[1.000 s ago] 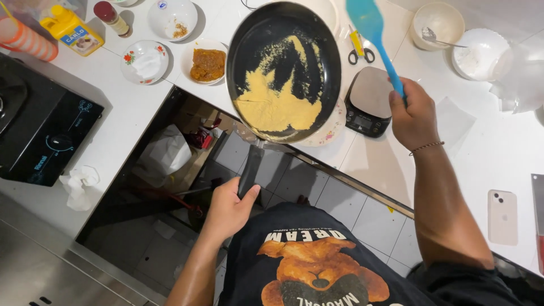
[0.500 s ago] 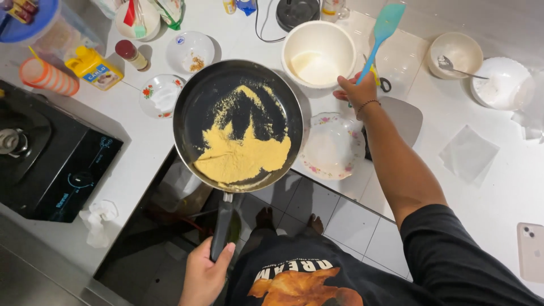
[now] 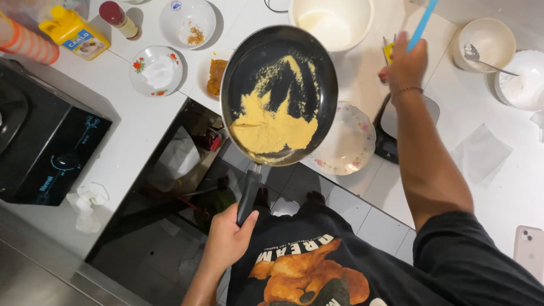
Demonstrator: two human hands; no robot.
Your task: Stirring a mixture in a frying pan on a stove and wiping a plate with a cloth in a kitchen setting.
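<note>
From the black induction hob rightward: my left hand grips the handle of the round black frying pan, now lifted higher over the counter edge, its yellow batter pooled low. Right of the pan, my right hand clasps the blue spatula, raised since a second ago.

just one head cam, looking pretty much straight down, close over the pan and white counter.

White counter, grey tiled floor
</note>
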